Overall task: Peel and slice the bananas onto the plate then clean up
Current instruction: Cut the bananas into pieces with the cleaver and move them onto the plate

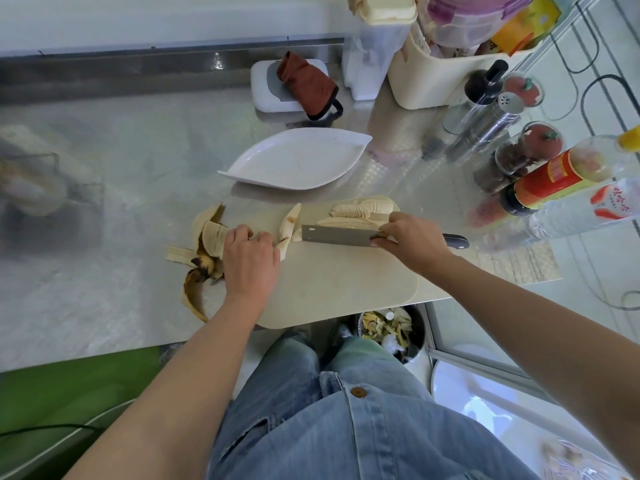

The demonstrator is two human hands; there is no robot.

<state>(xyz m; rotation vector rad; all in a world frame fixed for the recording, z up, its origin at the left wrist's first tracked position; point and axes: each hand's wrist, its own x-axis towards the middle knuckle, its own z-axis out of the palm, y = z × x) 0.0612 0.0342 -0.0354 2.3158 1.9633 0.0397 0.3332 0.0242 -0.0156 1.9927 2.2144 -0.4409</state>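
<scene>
banana piece (pixel 289 225) held on the board (pixel 339 285) by the curled left hand (pixel 251 252) for slicing; knife (pixel 337 235) gripped in the right hand (pixel 412 242); plate (pixel 298 159) set near to receive slices.

You worked in bright, even light, much like daylight, which washed out the wall (pixel 138 15) at the top. The steel counter (pixel 114 216) threw back a broad, milky glare, strongest at its left, where a smeared patch (pixel 34 181) was out of focus. Shadows were soft: only a faint one lay under the white plate (pixel 294 161), and another under the cleaver blade (pixel 336 235) on the cutting board (pixel 339 289). Your wide lens bowed the counter's edges and leaned the bottles (pixel 554 178) at the right. The lower right corner was blurred; the centre was sharp.
</scene>
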